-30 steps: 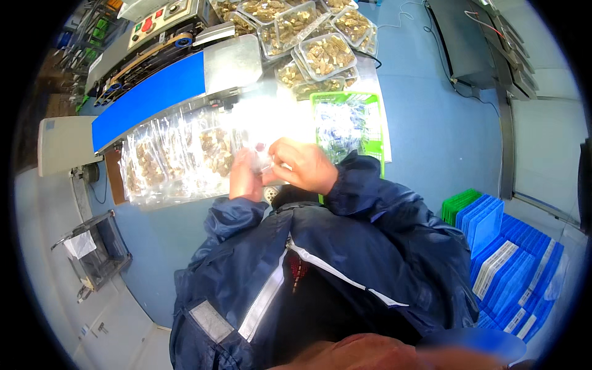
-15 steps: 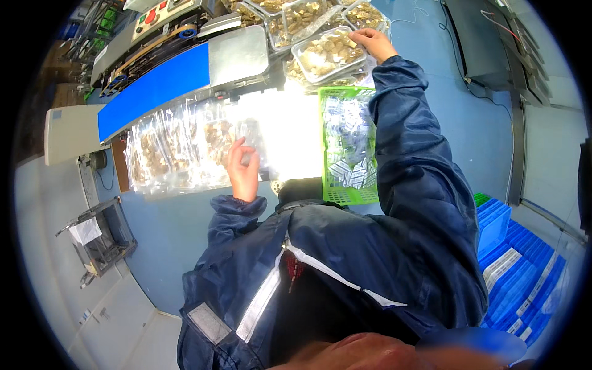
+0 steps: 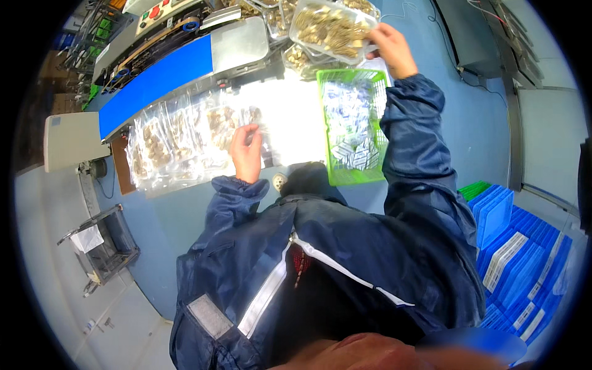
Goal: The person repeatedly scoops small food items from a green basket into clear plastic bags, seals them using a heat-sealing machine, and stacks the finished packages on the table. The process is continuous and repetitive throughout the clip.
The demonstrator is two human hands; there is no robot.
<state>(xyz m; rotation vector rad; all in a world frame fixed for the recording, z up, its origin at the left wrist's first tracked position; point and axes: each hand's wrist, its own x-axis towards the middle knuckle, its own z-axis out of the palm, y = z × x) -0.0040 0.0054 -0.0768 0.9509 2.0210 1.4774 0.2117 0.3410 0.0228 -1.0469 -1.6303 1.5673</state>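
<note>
At the upper right of the work surface, my right hand grips the right rim of a clear plastic tub full of brown and pale pieces that look like dried mushrooms. This tub is tilted, raised above other tubs. My left hand is at the right end of a row of clear plastic bags holding similar brown pieces. Its thumb and forefinger are curled together at the last bag, seemingly pinching its film; glare blurs the contact. Between my arms a green basket holds many small white-and-blue packets.
More filled tubs are piled at the back. Behind the bags runs a machine with a blue belt, a metal plate and a button panel. Blue crates are stacked at the lower right. A metal stand is at the left.
My right hand has lifted the tub off the pile and tipped it, moving slightly right. The left hand has shifted slightly up in the picture, its fingers curling further. The basket appears higher in view.
</note>
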